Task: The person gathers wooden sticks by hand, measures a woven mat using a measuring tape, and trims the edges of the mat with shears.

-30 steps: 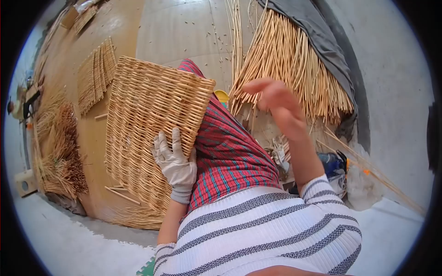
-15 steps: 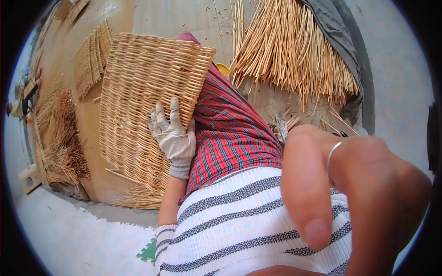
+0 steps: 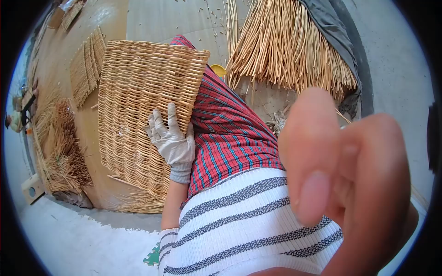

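A woven wicker panel [image 3: 142,83] leans across my lap, over red checked cloth [image 3: 221,115]. My left hand [image 3: 172,142], in a pale work glove, lies against the panel's lower right side with its fingers spread. My bare right hand [image 3: 354,170] is raised very close to the camera. Its fingers are curled in, the nearest parts are blurred, and no object shows in it. Partly hidden behind it, a crumpled pale glove [image 3: 276,124] lies on the floor.
A large bundle of peeled rods [image 3: 285,46] spreads at the upper right beside grey cloth [image 3: 334,34]. Another woven piece [image 3: 86,69] lies at the left, above a pile of thin brown sticks [image 3: 69,142]. A yellow round object [image 3: 218,70] sits beyond my knee.
My right hand has shifted up and turned, and the ring on it no longer shows. My left hand stays on the panel. The view has moved slightly.
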{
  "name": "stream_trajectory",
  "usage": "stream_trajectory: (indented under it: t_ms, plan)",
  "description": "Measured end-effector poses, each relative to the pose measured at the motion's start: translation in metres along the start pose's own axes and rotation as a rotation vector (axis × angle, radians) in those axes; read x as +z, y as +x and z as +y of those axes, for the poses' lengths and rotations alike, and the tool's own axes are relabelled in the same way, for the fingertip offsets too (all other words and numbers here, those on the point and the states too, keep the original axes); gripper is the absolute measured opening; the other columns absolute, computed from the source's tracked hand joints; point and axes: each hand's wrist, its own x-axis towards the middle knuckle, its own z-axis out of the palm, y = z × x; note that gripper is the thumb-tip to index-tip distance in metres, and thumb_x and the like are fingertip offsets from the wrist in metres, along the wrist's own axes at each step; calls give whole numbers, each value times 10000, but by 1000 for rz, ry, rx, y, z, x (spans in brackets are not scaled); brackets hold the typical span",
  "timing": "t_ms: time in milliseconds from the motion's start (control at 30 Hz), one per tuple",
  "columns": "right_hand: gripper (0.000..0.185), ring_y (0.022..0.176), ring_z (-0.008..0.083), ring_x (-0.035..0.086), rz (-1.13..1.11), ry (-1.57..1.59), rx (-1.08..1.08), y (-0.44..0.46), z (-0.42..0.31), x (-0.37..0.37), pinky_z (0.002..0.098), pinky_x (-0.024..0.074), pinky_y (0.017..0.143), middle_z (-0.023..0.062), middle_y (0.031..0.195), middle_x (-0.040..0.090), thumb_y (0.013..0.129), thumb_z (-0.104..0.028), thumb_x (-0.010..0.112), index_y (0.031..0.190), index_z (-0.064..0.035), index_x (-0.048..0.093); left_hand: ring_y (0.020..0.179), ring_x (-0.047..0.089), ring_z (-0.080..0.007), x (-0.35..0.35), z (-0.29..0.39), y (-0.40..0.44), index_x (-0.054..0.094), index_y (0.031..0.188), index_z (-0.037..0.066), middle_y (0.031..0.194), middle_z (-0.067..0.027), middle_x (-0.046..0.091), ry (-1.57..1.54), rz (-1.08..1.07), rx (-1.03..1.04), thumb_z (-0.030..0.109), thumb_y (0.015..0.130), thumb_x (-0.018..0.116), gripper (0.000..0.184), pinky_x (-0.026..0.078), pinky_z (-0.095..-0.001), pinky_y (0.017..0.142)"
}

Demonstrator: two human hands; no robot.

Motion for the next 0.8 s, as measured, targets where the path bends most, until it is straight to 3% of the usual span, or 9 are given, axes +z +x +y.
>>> stream_trajectory:
  t_ms: [167, 300, 367, 500, 567, 600, 667, 733, 800]
  plan:
    - [235, 817, 184, 496, 59, -34, 42, -48, -72, 48, 304, 399, 719, 83, 913, 536, 929, -292, 571, 932, -81, 467, 1409, 339, -435, -3, 0, 3, 427, 1520, 212, 1499, -238, 380, -270, -151, -212, 340, 792, 778, 818, 222, -606, 1181]
    - [202, 808, 177, 503, 99, -66, 75, -8, -24, 3, 293, 402, 713, 79, 896, 531, 932, -246, 572, 934, -77, 462, 1414, 329, -436, 7, -5, -2, 424, 1522, 209, 1501, -238, 376, 309, 119, 215, 343, 784, 782, 831, 214, -604, 1184]
    - [186, 804, 174, 507, 119, -81, 84, -15, -35, 11, 287, 403, 711, 76, 888, 528, 933, -223, 572, 935, -75, 459, 1409, 336, -437, -7, 4, 3, 426, 1522, 209, 1496, -238, 384, -291, -140, -210, 341, 786, 781, 828, 220, -605, 1181]
    - [159, 795, 167, 515, 171, -98, 125, -28, -52, 28, 276, 406, 705, 71, 872, 524, 936, -178, 572, 938, -72, 454, 1402, 346, -439, -23, 10, 13, 429, 1521, 209, 1489, -240, 395, 103, -412, -153, 337, 792, 776, 818, 225, -604, 1179]
    - [148, 791, 164, 519, 195, -105, 147, -22, -54, -14, 270, 408, 702, 69, 864, 521, 937, -155, 572, 939, -70, 452, 1397, 354, -442, -11, 7, 5, 438, 1516, 209, 1486, -243, 400, -264, -180, -244, 334, 792, 775, 808, 229, -605, 1178]
    - [143, 789, 162, 521, 207, -112, 156, -54, -85, 58, 268, 408, 700, 67, 860, 520, 938, -144, 573, 939, -69, 450, 1400, 351, -444, 13, -12, -4, 443, 1514, 208, 1493, -243, 394, 297, 140, 226, 335, 788, 778, 809, 225, -606, 1179]
    - [136, 784, 159, 525, 227, -116, 169, 17, 5, 26, 262, 410, 697, 65, 852, 517, 940, -121, 573, 941, -67, 448, 1405, 347, -443, 6, -6, -4, 446, 1512, 209, 1496, -241, 392, 158, 28, 90, 337, 788, 780, 808, 223, -608, 1179]
    - [132, 780, 155, 528, 222, -101, 162, -33, -67, 51, 256, 411, 695, 63, 844, 515, 941, -98, 573, 942, -66, 445, 1413, 339, -442, -4, 2, 2, 451, 1509, 212, 1503, -236, 389, -129, -155, -179, 341, 786, 782, 805, 217, -613, 1178]
    - [131, 778, 154, 530, 197, -80, 154, -29, -54, 50, 254, 412, 693, 61, 840, 514, 942, -87, 573, 942, -65, 444, 1415, 335, -440, 12, -13, -4, 458, 1504, 213, 1506, -234, 388, 74, -10, 23, 345, 791, 780, 794, 217, -614, 1177]
